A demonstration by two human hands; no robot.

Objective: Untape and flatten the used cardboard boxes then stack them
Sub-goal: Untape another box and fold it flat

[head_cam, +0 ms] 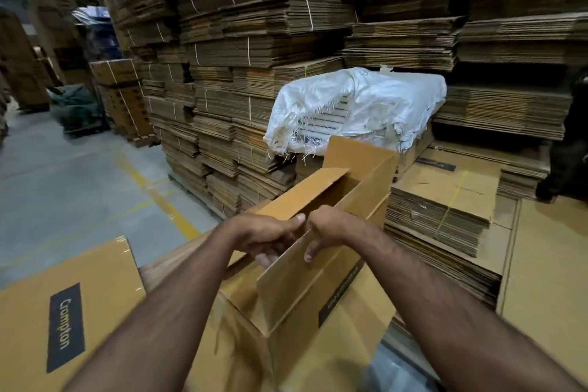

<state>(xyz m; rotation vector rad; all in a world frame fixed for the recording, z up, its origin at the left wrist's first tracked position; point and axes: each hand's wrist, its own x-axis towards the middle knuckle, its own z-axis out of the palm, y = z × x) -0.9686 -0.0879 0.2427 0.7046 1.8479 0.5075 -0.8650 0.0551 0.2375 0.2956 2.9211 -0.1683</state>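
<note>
A long, narrow brown cardboard box (pixel 356 188) lies in front of me with its top flaps open, reaching away toward the stacks. My left hand (pixel 270 234) grips the left side flap near the box's close end, fingers curled under its edge. My right hand (pixel 327 231) grips the near end flap (pixel 292 283), which stands up tilted, fingers wrapped over its top edge. The two hands almost touch. The box rests on other brown cardboard; a dark label strip runs along its right side.
A taped box with a dark "Crompton" label (pixel 66 325) lies at lower left. Tied bundles of flattened cardboard (pixel 254 79) tower behind; a lower pile (pixel 445 200) sits to the right. A white woven sack (pixel 359 105) covers one stack. Grey floor with yellow lines (pixel 79 175) lies left.
</note>
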